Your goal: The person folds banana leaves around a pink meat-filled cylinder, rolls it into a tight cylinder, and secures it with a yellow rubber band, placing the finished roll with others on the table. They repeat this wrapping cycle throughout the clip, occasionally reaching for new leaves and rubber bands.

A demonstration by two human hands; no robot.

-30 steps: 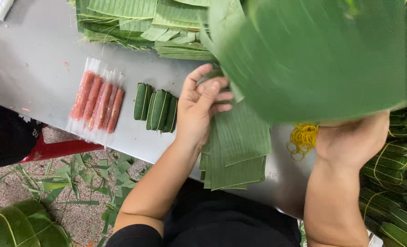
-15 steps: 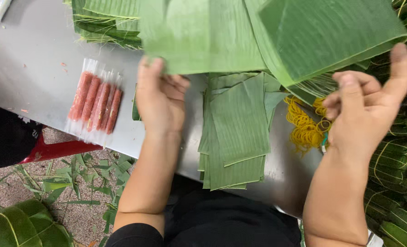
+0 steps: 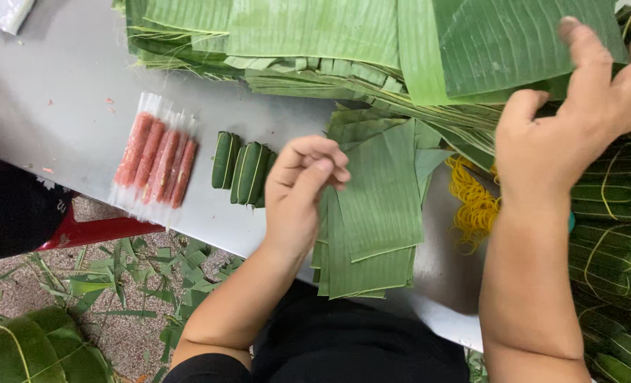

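My left hand (image 3: 302, 190) hovers with its fingers curled together and nothing in them. It sits at the left edge of a stack of cut banana leaf pieces (image 3: 375, 220) on the grey metal table (image 3: 60, 99). My right hand (image 3: 567, 131) reaches to the far right and grips the lower right edge of a large banana leaf (image 3: 514, 42). That leaf lies on top of a big pile of whole leaves (image 3: 294, 35) along the far side. Three small leaf-wrapped rolls (image 3: 243, 170) lie just left of my left hand.
A clear packet of pink sausage sticks (image 3: 156, 162) lies left of the rolls. Yellow rubber bands (image 3: 475, 202) sit between my arms. Tied green bundles (image 3: 613, 248) are stacked at the right. A red stool (image 3: 95, 230), leaf scraps and another tied bundle (image 3: 31, 351) are on the floor.
My left hand let go of the big leaf, came back toward me and curled up. The big leaf now lies flat on the pile, and my right hand moved up to its edge.
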